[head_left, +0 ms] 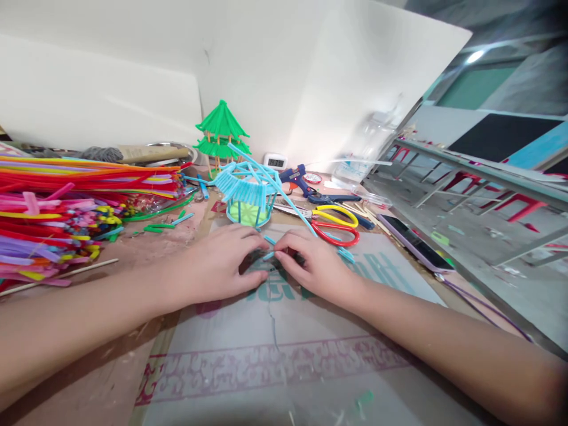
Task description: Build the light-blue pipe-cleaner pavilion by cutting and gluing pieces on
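My left hand [222,260] and my right hand [317,263] meet at the middle of the work mat [284,355], fingertips pinched together on a short light-blue pipe cleaner piece [268,255]. Just beyond my fingers stands a small light-blue pipe-cleaner pavilion [248,195] with a green base. A long light-blue pipe cleaner [288,198] runs from it down toward my right hand. Behind it stands a finished green pavilion model [220,136].
A large pile of coloured pipe cleaners [66,207] fills the left. Yellow scissors [337,214], red scissors [335,232], a blue glue gun [302,180] and a phone [415,242] lie to the right. A small digital timer [275,161] stands against the white board [310,77]. The table edge runs along the right.
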Motion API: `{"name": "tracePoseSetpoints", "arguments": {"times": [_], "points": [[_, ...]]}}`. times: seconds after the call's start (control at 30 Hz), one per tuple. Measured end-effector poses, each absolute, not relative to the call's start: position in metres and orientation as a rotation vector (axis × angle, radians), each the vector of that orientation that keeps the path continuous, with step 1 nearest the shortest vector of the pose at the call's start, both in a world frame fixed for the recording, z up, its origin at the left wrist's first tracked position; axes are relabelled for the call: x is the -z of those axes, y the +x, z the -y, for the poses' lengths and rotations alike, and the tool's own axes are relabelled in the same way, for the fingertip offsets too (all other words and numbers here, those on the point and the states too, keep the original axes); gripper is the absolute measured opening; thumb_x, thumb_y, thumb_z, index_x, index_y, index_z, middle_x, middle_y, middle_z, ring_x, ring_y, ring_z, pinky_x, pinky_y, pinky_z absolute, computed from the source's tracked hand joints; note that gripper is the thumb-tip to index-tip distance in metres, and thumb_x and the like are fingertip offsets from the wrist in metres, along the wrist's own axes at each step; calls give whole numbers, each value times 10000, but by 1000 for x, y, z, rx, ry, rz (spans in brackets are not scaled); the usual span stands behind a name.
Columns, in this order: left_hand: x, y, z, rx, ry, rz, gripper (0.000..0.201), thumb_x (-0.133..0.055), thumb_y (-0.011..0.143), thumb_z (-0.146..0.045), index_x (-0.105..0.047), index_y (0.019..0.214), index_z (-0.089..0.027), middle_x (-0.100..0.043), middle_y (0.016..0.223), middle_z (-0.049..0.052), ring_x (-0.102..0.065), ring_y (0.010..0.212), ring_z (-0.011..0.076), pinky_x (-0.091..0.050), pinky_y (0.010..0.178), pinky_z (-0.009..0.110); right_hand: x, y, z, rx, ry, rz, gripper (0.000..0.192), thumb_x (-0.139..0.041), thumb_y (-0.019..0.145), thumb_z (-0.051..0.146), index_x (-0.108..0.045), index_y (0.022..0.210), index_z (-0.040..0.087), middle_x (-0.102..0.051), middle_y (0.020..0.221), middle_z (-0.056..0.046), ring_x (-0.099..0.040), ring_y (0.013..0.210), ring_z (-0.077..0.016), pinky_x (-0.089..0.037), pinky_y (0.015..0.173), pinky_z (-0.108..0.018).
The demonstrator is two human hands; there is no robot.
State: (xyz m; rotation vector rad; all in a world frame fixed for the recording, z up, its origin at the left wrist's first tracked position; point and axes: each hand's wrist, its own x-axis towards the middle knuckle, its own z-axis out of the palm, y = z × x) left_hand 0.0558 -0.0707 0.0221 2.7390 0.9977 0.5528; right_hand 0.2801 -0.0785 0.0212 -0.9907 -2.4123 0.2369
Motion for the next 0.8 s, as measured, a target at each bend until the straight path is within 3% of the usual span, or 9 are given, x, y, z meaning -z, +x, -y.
{"name": "tracePoseSetpoints", "arguments": {"times": [0.2,0.53,0.7,0.8], "points": [[-24,52,69,-451,2756,-1079,525,-595,838,-603,-628,1185,-211,-610,1163,102,-551,1092,302,-431,920,432,-20,283,77,-390,-1052,2273,155,-489,955,244,-633,925,194,-665,856,-39,-602,799,-165,-473,733,-300],[-16,57,62,-553,2530,-1172,596,-794,610,-611,-591,957,-170,-601,1003,86,-544,976,293,-440,801,396,-20,282,77,-353,-1013,2248,146,-509,951,246,-643,932,193,-679,870,-43,-615,826,-172,-482,766,-309],[-16,65,70,-741,2151,-1014,287,-675,815,-408,-546,943,-186,-597,882,11,-558,800,175,-436,688,295,-19,284,78,-300,-942,2192,112,-526,943,213,-637,945,197,-687,887,-37,-624,825,-161,-487,759,-296],[-17,69,74,-831,1978,-944,154,-593,878,-324,-585,949,-188,-614,876,1,-574,798,153,-451,690,275,-19,285,79,-271,-913,2172,101,-546,938,215,-644,956,196,-684,884,-34,-622,824,-155,-487,756,-290]]}}
